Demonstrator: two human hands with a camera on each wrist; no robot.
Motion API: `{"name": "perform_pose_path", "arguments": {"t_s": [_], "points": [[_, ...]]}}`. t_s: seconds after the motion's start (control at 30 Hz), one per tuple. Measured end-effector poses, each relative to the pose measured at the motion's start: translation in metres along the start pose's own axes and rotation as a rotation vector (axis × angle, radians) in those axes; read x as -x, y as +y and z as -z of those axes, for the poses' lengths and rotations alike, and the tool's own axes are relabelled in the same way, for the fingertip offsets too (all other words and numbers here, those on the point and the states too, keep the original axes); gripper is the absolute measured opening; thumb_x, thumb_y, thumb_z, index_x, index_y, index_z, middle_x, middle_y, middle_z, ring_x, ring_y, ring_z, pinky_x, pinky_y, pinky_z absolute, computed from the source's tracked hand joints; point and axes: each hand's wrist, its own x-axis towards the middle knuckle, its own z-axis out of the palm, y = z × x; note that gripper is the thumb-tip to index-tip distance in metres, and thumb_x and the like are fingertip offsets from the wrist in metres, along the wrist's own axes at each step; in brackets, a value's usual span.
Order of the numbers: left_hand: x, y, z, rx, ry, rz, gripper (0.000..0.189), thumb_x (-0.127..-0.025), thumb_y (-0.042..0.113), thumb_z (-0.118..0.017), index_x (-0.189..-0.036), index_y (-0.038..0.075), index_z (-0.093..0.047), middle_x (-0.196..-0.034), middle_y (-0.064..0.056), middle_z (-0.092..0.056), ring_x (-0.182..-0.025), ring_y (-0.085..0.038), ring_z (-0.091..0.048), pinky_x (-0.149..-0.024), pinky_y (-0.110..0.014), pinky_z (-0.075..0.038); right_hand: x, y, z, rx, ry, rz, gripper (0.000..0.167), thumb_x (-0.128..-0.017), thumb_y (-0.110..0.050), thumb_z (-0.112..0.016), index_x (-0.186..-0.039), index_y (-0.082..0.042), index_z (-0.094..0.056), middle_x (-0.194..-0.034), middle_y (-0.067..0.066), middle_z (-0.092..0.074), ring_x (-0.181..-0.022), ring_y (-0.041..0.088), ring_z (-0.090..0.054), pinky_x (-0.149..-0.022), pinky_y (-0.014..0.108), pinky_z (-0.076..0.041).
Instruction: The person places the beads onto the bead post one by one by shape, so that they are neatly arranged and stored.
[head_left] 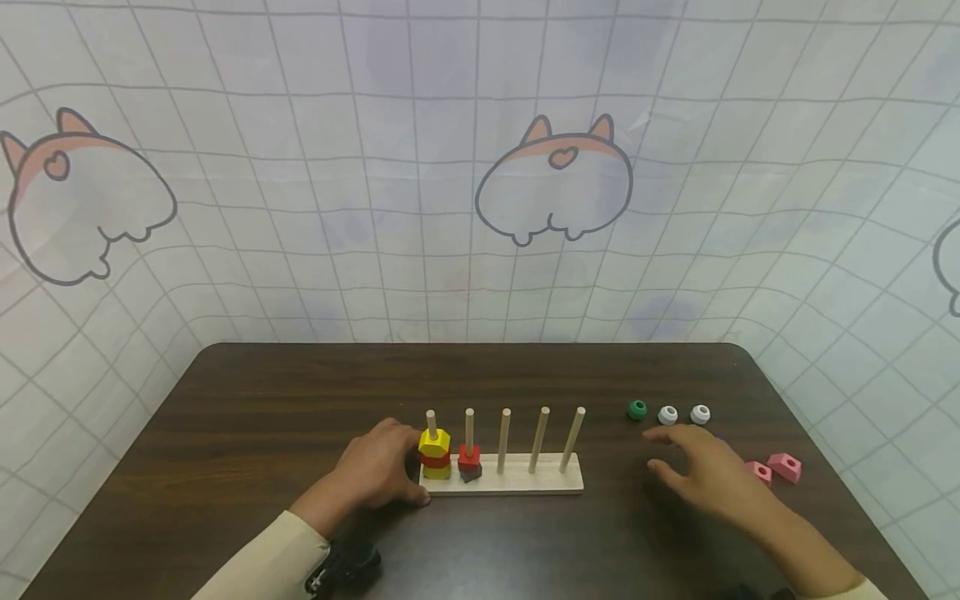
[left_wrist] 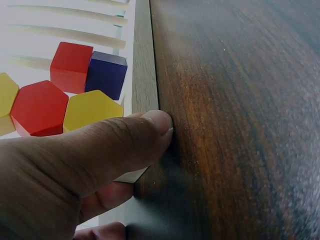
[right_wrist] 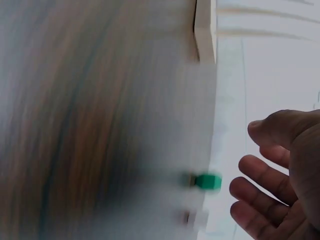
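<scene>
My left hand (head_left: 378, 467) grips the left end of the wooden peg board (head_left: 540, 479), thumb along its front edge and fingers round the end. On the leftmost peg, a red hexagonal block (left_wrist: 40, 107) sits between two yellow hexagonal blocks (left_wrist: 93, 106). The second peg carries a dark blue block (left_wrist: 107, 75) with a red block (left_wrist: 71, 67) on top. Three bare pegs stand further right. My right hand (head_left: 712, 471) hovers right of the board with nothing in it, fingers spread apart and slightly bent. It is close to the loose beads.
A green bead (head_left: 637, 409) and two white beads (head_left: 668, 415) lie beyond my right hand. Two pink blocks (head_left: 785, 467) lie to its right, and a blue piece (head_left: 721, 437) is mostly hidden behind it. A patterned white curtain (head_left: 420, 275) hangs behind the dark table (head_left: 300, 392).
</scene>
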Motion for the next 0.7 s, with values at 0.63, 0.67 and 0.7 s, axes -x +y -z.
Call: {"name": "perform_pose_path", "arguments": {"t_s": [0.63, 0.67, 0.7], "points": [[-0.001, -0.001, 0.000, -0.002, -0.007, -0.003, 0.059, -0.060, 0.041, -0.098, -0.109, 0.019, -0.073, -0.105, 0.004, -0.068, -0.112, -0.024, -0.058, -0.083, -0.057, -0.053, 0.013, 0.066, 0.024, 0.054, -0.060, -0.138, 0.045, -0.087, -0.013, -0.080, -0.126, 0.003, -0.064, -0.125, 0.029, -0.064, -0.116, 0.056, -0.056, -0.092, 0.069, -0.043], [-0.001, -0.001, 0.000, -0.003, -0.008, -0.004, 0.060, -0.060, 0.041, -0.098, -0.110, 0.019, -0.073, -0.105, 0.005, -0.068, -0.113, -0.024, -0.058, -0.083, -0.057, -0.053, 0.013, 0.067, 0.024, 0.059, -0.064, -0.137, 0.045, -0.087, -0.013, -0.080, -0.125, 0.003, -0.064, -0.124, 0.030, -0.063, -0.115, 0.057, -0.056, -0.092, 0.069, -0.044], [-0.001, -0.001, 0.000, -0.002, -0.008, -0.003, 0.060, -0.060, 0.041, -0.098, -0.110, 0.019, -0.073, -0.105, 0.005, -0.068, -0.113, -0.024, -0.058, -0.084, -0.057, -0.053, 0.013, 0.069, 0.024, 0.064, -0.066, -0.136, 0.045, -0.086, -0.012, -0.080, -0.125, 0.003, -0.064, -0.124, 0.030, -0.064, -0.114, 0.057, -0.056, -0.091, 0.069, -0.044]]}}
